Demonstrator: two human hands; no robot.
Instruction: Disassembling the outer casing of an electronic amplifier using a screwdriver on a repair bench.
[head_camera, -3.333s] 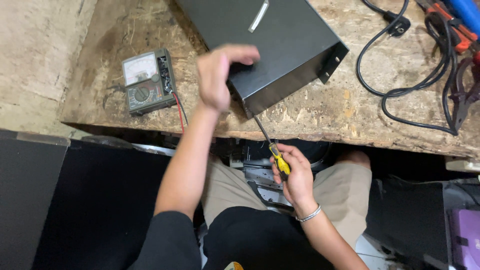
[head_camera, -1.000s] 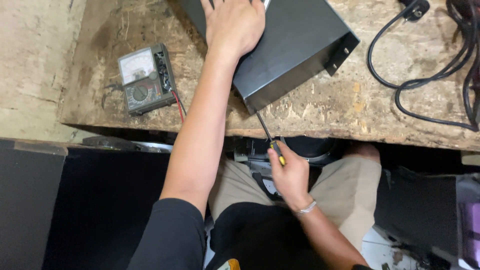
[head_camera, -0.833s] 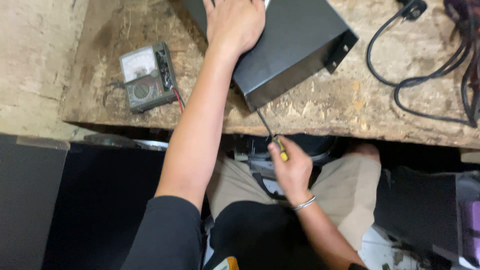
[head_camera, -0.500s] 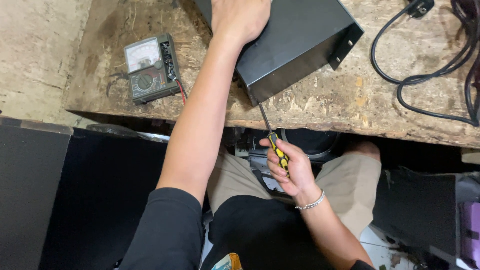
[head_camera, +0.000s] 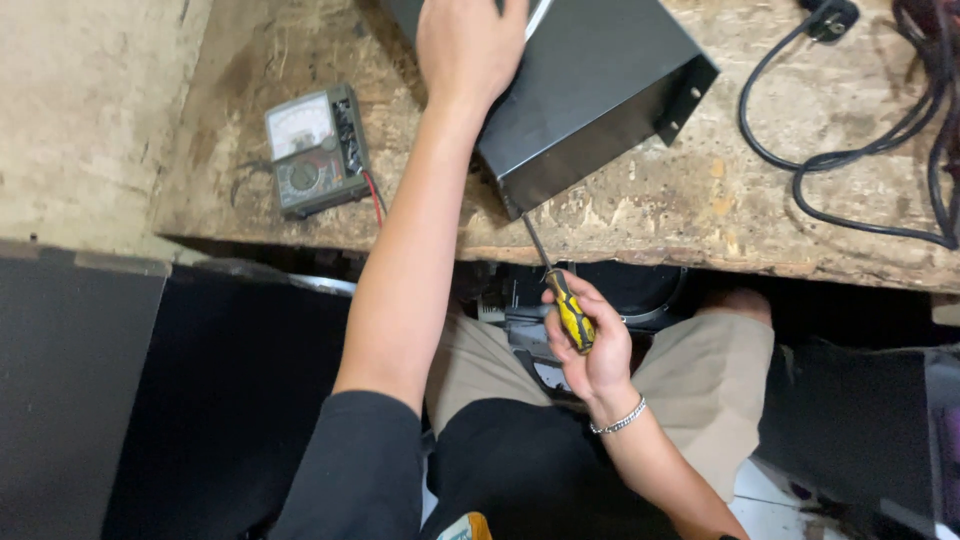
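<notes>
Left hand flat on black box at table front edge, steadying it; right hand wrapped around screwdriver, tip at box's low corner.

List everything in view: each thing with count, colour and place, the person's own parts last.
Metal box: one, black, on the bench, corner overhanging the front edge.
Screwdriver: one, yellow and black handle, tip at the box's front corner.
Analogue meter: one, grey-green, left on the bench, red lead beside it.
Cables: black, right on the bench.
Workbench: one, worn brown wood.
Bracelet: one, silver, right wrist.
Left hand: flat on the box's top.
Right hand: fingers wrapped round the screwdriver's handle.
</notes>
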